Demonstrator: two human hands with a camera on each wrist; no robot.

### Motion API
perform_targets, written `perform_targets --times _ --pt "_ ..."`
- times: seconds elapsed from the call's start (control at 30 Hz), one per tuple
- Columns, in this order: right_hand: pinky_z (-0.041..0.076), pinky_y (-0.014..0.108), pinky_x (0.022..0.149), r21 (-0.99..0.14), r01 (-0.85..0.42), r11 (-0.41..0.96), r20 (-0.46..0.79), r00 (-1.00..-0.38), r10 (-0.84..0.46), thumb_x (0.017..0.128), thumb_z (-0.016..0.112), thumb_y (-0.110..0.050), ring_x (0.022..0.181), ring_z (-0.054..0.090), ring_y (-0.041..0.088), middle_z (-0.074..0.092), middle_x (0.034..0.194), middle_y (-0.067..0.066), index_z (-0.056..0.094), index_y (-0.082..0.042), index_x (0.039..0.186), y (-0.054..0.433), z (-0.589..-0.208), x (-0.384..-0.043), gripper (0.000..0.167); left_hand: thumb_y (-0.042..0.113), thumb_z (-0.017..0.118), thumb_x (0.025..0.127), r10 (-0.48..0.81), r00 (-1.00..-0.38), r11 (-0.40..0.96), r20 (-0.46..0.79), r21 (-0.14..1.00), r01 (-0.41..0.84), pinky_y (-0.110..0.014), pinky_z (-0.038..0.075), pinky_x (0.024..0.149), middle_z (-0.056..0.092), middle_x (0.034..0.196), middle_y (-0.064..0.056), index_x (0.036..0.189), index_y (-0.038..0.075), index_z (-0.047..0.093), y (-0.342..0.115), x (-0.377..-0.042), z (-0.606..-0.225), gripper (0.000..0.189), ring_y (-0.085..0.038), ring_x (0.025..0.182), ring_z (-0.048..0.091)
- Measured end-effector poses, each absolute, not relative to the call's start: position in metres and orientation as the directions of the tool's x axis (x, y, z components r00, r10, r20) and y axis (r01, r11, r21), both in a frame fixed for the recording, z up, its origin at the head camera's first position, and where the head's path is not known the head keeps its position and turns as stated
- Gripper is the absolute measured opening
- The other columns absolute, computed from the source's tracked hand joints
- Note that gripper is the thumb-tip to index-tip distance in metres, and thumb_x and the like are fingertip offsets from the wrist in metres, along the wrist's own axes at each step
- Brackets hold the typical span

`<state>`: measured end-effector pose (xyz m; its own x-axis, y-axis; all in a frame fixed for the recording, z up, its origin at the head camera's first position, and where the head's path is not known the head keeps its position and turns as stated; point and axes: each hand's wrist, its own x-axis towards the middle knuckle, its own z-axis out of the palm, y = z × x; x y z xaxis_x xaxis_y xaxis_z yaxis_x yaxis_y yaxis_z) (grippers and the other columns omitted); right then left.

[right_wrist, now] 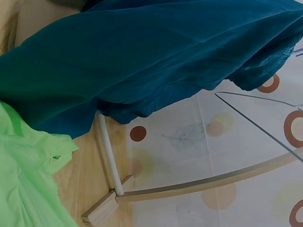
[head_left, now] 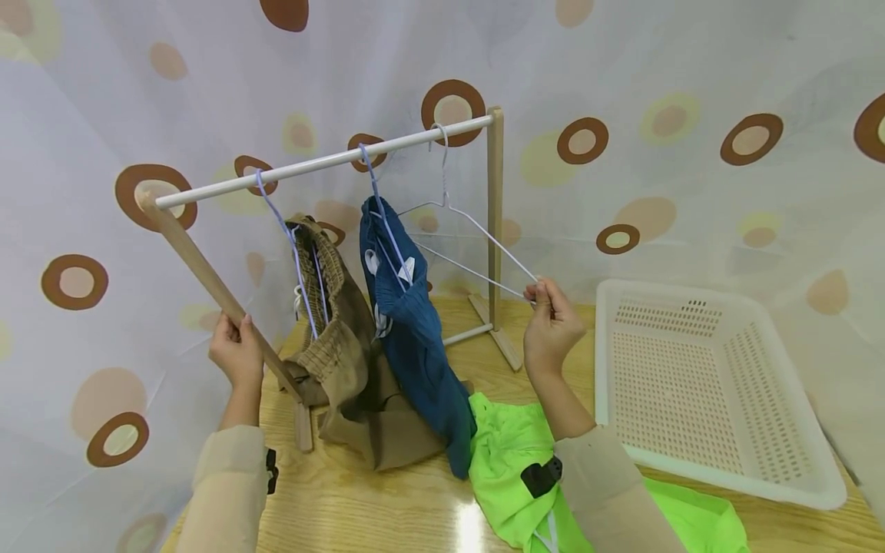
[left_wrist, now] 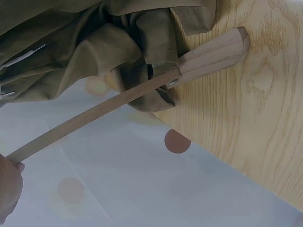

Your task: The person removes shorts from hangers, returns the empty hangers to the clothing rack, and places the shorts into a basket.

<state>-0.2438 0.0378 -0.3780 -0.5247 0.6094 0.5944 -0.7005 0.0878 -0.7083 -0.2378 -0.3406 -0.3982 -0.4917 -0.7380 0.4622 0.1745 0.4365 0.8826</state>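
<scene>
In the head view my left hand (head_left: 237, 349) grips the left wooden post of a clothes rack (head_left: 325, 163). My right hand (head_left: 551, 326) pinches the lower right corner of a white wire hanger (head_left: 477, 224), whose hook hangs over the rack's bar near its right end. Brown pants (head_left: 346, 361) hang from a purple hanger (head_left: 290, 238) at the left. Blue pants (head_left: 422, 330) hang from another purple hanger (head_left: 376, 192) in the middle. Beneath my right forearm lies a bright green garment (head_left: 508, 445) with a white drawstring. In the left wrist view, only part of the left hand (left_wrist: 8, 187) shows.
A white perforated plastic basket (head_left: 691, 384) stands on the wooden table (head_left: 387, 511) at the right. A pale curtain (head_left: 664, 69) with brown and yellow circles hangs behind and left of the rack. The rack's right foot (head_left: 508, 349) rests near the basket.
</scene>
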Motion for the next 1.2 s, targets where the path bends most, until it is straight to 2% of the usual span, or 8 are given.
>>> perform_targets --times 0.17,0.4,0.63,0.8,0.9,1.0,1.1,1.2 --pt "0.054 0.014 0.072 -0.703 -0.706 0.089 0.617 -0.542 0.571 0.087 0.058 0.005 0.073 0.063 -0.006 0.061 0.079 0.039 0.063 0.02 0.091 0.041 -0.383 -0.244 0.017 -0.005 0.055 0.088 -0.734 -0.503 0.429 0.456 0.886 0.176 -0.01 0.05 0.079 0.067 0.106 -0.023 0.111 -0.009 0.062 -0.34 -0.239 -0.4 0.024 -0.022 0.099 0.066" --pt "0.049 0.005 0.065 -0.741 -0.649 0.171 0.636 -0.597 0.489 0.086 0.059 0.006 0.076 0.061 -0.009 0.064 0.083 0.034 0.065 0.017 0.094 0.05 -0.391 -0.245 0.015 -0.002 0.058 0.087 -0.737 -0.497 0.447 0.458 0.882 0.15 -0.003 0.046 0.069 0.07 0.087 -0.007 0.097 -0.011 0.064 -0.341 -0.239 -0.403 0.015 -0.025 0.091 0.068" --pt "0.052 0.015 0.079 -0.749 -0.542 0.381 0.66 -0.66 0.359 0.087 0.057 0.004 0.093 0.064 0.033 0.066 0.1 0.027 0.062 0.012 0.109 0.061 -0.388 -0.236 0.023 0.001 0.06 0.087 -0.736 -0.506 0.44 0.45 0.886 0.148 -0.002 0.045 0.066 0.069 0.081 0.003 0.093 -0.011 0.064 -0.342 -0.238 -0.403 0.013 -0.023 0.089 0.068" --pt "0.039 0.036 0.103 -0.481 -0.703 0.524 0.874 -0.436 0.217 0.084 0.064 -0.01 0.112 0.052 0.035 0.059 0.116 0.025 0.056 0.008 0.12 0.076 -0.377 -0.225 0.041 0.0 0.059 0.088 -0.733 -0.517 0.433 0.442 0.889 0.146 -0.002 0.046 0.067 0.069 0.084 -0.001 0.094 -0.011 0.063 -0.339 -0.24 -0.402 0.014 -0.02 0.088 0.068" --pt "0.034 0.032 0.105 -0.282 -0.818 0.501 0.958 -0.269 0.099 0.085 0.066 -0.027 0.119 0.046 0.029 0.055 0.125 0.021 0.053 0.006 0.124 0.083 -0.373 -0.213 0.052 0.0 0.059 0.088 -0.732 -0.518 0.429 0.442 0.89 0.153 -0.003 0.047 0.069 0.07 0.089 -0.007 0.097 -0.011 0.064 -0.338 -0.24 -0.401 0.015 -0.021 0.091 0.068" --pt "0.033 0.029 0.108 -0.152 -0.876 0.457 0.977 -0.205 -0.067 0.086 0.063 -0.037 0.124 0.042 0.026 0.049 0.133 0.018 0.051 0.006 0.125 0.089 -0.381 -0.195 0.059 0.0 0.059 0.088 -0.725 -0.52 0.43 0.452 0.886 0.171 -0.003 0.047 0.071 0.068 0.085 0.001 0.096 -0.012 0.063 -0.339 -0.24 -0.401 0.015 -0.013 0.089 0.068" --pt "0.029 0.027 0.11 -0.141 -0.889 0.435 0.92 -0.28 -0.275 0.087 0.059 -0.045 0.128 0.038 0.026 0.044 0.137 0.021 0.05 0.004 0.127 0.096 -0.404 -0.172 0.064 0.001 0.059 0.088 -0.721 -0.528 0.42 0.449 0.889 0.182 -0.004 0.048 0.072 0.061 0.08 0.014 0.095 -0.012 0.063 -0.342 -0.238 -0.4 0.015 -0.001 0.084 0.064" --pt "0.033 0.036 0.107 -0.163 -0.863 0.479 0.783 -0.408 -0.47 0.084 0.057 -0.056 0.131 0.034 0.027 0.04 0.139 0.024 0.049 -0.001 0.13 0.104 -0.43 -0.15 0.072 0.002 0.059 0.088 -0.723 -0.537 0.407 0.434 0.896 0.176 -0.006 0.049 0.075 0.065 0.086 0.005 0.1 -0.01 0.064 -0.345 -0.234 -0.401 0.017 0.005 0.083 0.062"
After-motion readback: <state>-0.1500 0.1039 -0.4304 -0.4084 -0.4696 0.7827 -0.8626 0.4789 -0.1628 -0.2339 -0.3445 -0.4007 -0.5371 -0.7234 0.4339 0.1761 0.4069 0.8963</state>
